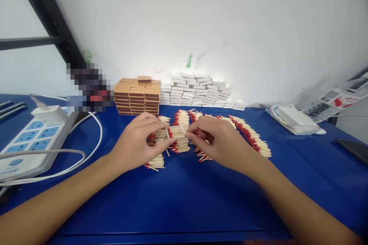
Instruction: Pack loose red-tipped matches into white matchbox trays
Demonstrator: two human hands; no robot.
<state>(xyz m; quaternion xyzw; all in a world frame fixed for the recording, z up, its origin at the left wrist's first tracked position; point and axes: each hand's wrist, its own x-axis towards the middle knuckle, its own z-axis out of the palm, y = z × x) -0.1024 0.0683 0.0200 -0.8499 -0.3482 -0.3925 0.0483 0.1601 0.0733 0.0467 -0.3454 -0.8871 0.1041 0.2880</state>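
A small white matchbox tray (180,137) with red-headed matches (174,132) in it is held over the blue table. My left hand (139,138) grips its left end between thumb and forefinger. At the tray's right end, the thumb and fingertips of my right hand (222,139) are pinched together against it. Beneath and around both hands lie rows of loose matches (183,146), heads mostly to the left. Part of these rows is hidden by my hands. Another long row of matches (253,138) slants away on the right.
Stacked brown matchboxes (136,97) stand against the wall, with a pile of white trays (195,90) beside them. On the left are a power strip (31,138) and looping white cables (100,134). A white packet stack (294,120) and a dark phone (353,149) lie right.
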